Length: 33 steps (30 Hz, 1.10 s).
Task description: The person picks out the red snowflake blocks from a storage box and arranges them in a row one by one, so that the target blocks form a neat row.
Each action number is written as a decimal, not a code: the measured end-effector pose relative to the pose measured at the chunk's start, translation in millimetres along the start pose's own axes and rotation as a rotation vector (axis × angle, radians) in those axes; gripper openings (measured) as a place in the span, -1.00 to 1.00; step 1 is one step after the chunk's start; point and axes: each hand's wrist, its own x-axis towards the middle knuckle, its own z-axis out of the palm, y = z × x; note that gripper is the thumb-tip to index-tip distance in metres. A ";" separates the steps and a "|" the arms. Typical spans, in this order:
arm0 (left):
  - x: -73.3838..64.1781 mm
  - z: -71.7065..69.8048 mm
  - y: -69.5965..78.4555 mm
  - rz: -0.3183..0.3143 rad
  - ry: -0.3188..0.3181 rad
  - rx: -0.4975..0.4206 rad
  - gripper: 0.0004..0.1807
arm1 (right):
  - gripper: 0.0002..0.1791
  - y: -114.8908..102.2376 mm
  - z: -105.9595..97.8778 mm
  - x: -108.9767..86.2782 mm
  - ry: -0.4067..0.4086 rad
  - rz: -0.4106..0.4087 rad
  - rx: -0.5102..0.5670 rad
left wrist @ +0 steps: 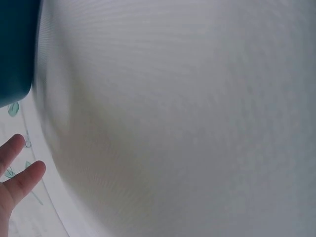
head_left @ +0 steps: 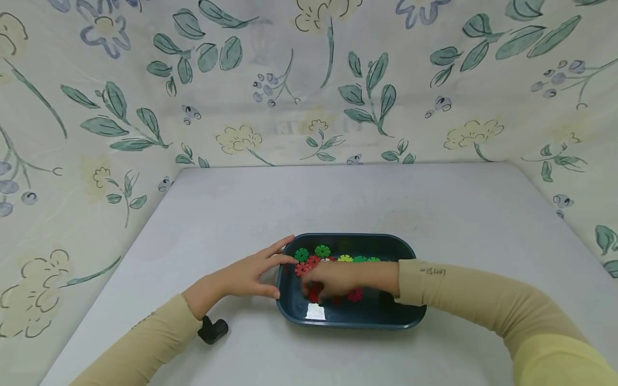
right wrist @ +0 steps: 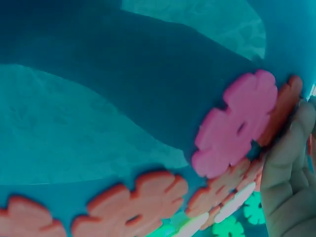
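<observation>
A dark blue tray (head_left: 347, 325) holds several flower-shaped plastic discs in red, pink, green and yellow. My right hand (head_left: 333, 279) reaches down into its left part, blurred, fingers bent among the red discs (head_left: 315, 292). In the right wrist view, the fingers of that hand (right wrist: 291, 173) come close to a red disc (right wrist: 284, 108) behind a pink disc (right wrist: 237, 126); whether they grip one is hidden. My left hand (head_left: 246, 276) spreads its fingers at the tray's left end, fingertips at the rim. Two of its fingers (left wrist: 24, 182) show in the left wrist view.
A small black object (head_left: 213, 329) lies on the white table (head_left: 241, 203) beside the left sleeve. Floral cloth (head_left: 289, 118) hangs behind the table and along both sides. Green discs (head_left: 322, 251) lie toward the tray's far side.
</observation>
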 end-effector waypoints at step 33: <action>1.2 2.0 -1.1 -0.007 0.006 -0.009 -0.31 | -0.56 4.3 -95.8 -62.6 0.281 0.109 0.271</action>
